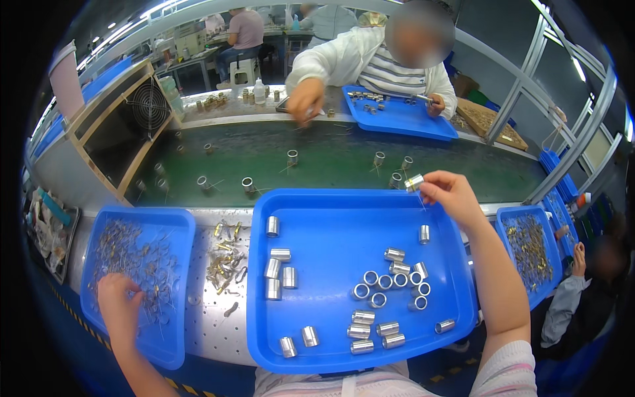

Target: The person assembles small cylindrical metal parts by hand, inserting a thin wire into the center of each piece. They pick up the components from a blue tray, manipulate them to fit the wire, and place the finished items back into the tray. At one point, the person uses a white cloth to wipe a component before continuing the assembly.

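My right hand (450, 195) pinches a silver metal sleeve (414, 182) with a yellowish band and thin wire leads hanging from it. It is held above the far right rim of a large blue tray (317, 198). Several plain silver sleeves (361, 332) lie or stand in that tray, mostly in its right half. My left hand (119, 304) reaches into a smaller blue tray (185, 231) of small disc-shaped parts with thin wire leads (149, 264). Its fingers are curled together; whatever is between them is hidden.
Loose brassy clips (227, 261) lie on the perforated metal bench. Sleeves with wires (247, 184) stand on a green conveyor belt (331, 149). Across it a person's hand (305, 100) reaches over the belt, beside another blue tray (397, 122). At left stands a fan box (147, 102); at right a tray of clips (529, 245).
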